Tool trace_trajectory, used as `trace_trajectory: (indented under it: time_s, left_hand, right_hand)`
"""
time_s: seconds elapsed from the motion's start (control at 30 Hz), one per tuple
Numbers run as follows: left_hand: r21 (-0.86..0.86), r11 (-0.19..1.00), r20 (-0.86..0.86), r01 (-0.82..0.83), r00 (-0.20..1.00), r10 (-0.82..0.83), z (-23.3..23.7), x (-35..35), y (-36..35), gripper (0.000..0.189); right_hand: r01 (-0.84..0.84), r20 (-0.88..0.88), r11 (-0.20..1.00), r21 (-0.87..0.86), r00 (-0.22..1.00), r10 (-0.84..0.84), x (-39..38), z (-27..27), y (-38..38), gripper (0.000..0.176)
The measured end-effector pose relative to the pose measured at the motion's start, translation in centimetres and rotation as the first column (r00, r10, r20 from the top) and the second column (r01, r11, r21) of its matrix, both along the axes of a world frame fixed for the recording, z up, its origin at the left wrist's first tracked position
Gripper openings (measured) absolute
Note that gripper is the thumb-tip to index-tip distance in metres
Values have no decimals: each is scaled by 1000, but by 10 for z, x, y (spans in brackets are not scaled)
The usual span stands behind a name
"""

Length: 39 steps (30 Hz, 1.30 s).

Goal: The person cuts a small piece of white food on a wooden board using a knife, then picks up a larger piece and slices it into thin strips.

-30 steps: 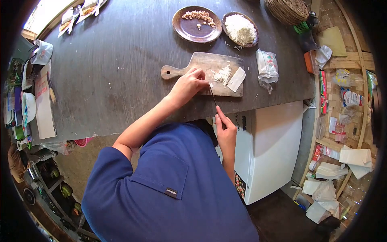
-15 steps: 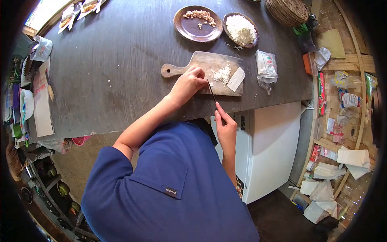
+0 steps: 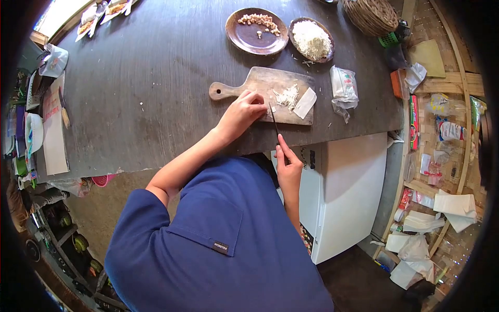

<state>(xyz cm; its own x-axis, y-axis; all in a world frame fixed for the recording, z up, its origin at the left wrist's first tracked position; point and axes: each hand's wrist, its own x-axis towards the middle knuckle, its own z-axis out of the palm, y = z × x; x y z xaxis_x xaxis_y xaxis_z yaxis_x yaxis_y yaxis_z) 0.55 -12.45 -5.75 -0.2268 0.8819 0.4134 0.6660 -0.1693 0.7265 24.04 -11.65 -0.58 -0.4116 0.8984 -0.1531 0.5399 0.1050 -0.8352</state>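
Diagonally, the left arm reaches over the table (image 3: 156,125), and the left hand (image 3: 243,111) covers the near left corner of the cutting board (image 3: 259,78), fingers bunched together beside the blade of the knife (image 3: 275,122); whether they pinch anything I cannot tell. Lower down, the right hand (image 3: 290,167) grips the knife's handle, forefinger extended, the blade pointing away over the board. White shreds (image 3: 287,96) and a flat white piece (image 3: 305,103) lie on the board, right of the blade. Fingers cover most of the handle, and the blue shirt (image 3: 208,270) hides the right elbow
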Motion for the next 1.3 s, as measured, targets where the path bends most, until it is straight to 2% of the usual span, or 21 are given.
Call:
trace_trajectory:
  time_s: [0.13,0.2,0.4,0.5,0.63,0.83,1.03,1.13,1.2,1.3]
  left_hand:
    - [35,999,17,24,1000,-25,-1,-2,-5,16]
    - [9,999,3,36,999,-36,2,-3,-2,15]
    - [-49,996,-40,70,997,-72,7,-10,6,13]
    - [-47,997,-12,65,998,-66,7,-9,7,14]
    - [-29,998,41,55,998,-54,5,-6,5,14]
    - [-25,997,-18,71,997,-72,2,-8,6,14]
    - [-10,997,10,81,997,-81,-3,-9,9,14]
    - [-11,997,-37,70,997,-70,1,-8,6,15]
    - [-23,997,-34,77,996,-78,1,-9,5,15]
    - [-32,995,-43,97,994,-99,3,-11,9,16]
  right_hand:
    - [53,-63,999,8,997,-52,-1,7,-9,37]
    - [92,26,987,-133,996,-90,3,20,-13,37]
    - [74,57,984,-162,996,-66,24,19,-22,35]
    - [131,33,967,-219,991,-127,20,16,-19,35]
    - [145,7,967,-209,989,-147,13,13,-12,35]
    - [90,22,982,-166,996,-88,8,9,-18,37]
    - [85,-75,983,-164,992,-98,2,-1,-17,38]
    - [67,-65,988,-139,995,-76,-2,5,-16,39]
    - [109,45,981,-161,994,-103,-3,18,-18,38]
    - [80,56,987,-138,996,-73,-2,11,-20,37]
